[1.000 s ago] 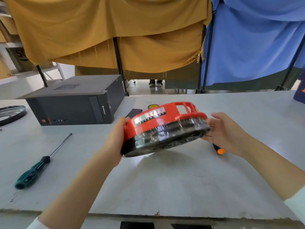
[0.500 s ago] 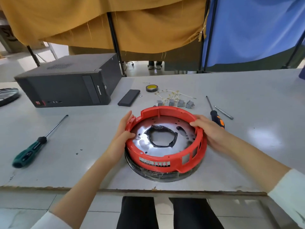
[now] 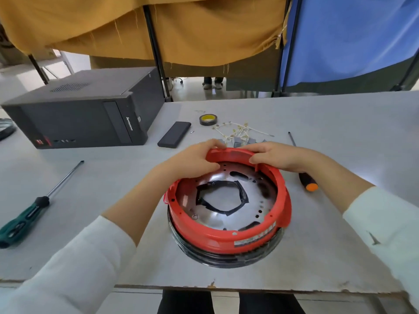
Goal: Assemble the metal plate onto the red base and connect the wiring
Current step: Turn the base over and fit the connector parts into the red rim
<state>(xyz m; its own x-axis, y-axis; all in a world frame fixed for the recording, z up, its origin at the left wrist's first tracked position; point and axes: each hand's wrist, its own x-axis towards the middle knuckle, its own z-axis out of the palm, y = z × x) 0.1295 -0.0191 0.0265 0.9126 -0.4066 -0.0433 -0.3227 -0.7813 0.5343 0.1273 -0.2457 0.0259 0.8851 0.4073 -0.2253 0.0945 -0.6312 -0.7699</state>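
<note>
The red base (image 3: 229, 236) is set on the table (image 3: 340, 137), its far rim gripped by the left hand (image 3: 190, 160) and right hand (image 3: 275, 156). The metal plate (image 3: 215, 214) is already seated inside, just below the hands. No screwing or connected wiring is seen; both are judged outstanding.

green screwdriver (image 3: 23, 219) handle cut by left edge, orange screwdriver (image 3: 305, 179) shaft behind right hand (image 3: 275, 156), label (image 3: 255, 241) unreadable

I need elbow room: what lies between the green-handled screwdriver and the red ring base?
Head view: only the left forearm in a white sleeve crosses it between green-handled screwdriver and red ring base; otherwise bare tabletop.
</note>
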